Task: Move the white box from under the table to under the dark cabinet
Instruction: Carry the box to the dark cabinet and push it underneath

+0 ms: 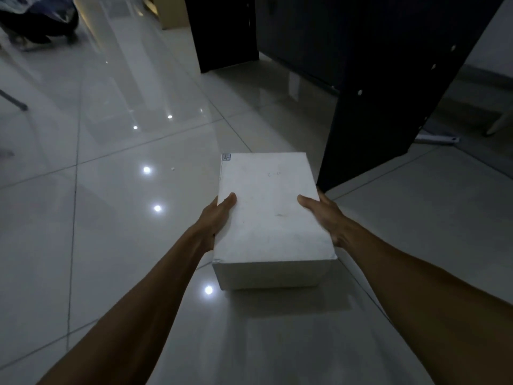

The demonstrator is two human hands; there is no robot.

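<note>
Both forearms stretched forward, left hand [215, 222] and right hand [329, 218] clamped on opposite sides of white box [270, 215], held over tiled floor [111, 218], just beside dark cabinet [388, 87] panel

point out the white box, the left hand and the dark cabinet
white box [270, 207], head view, middle of its top face
left hand [215, 220], head view, back of the hand at the box's left side
dark cabinet [388, 87], head view, near side panel
</note>
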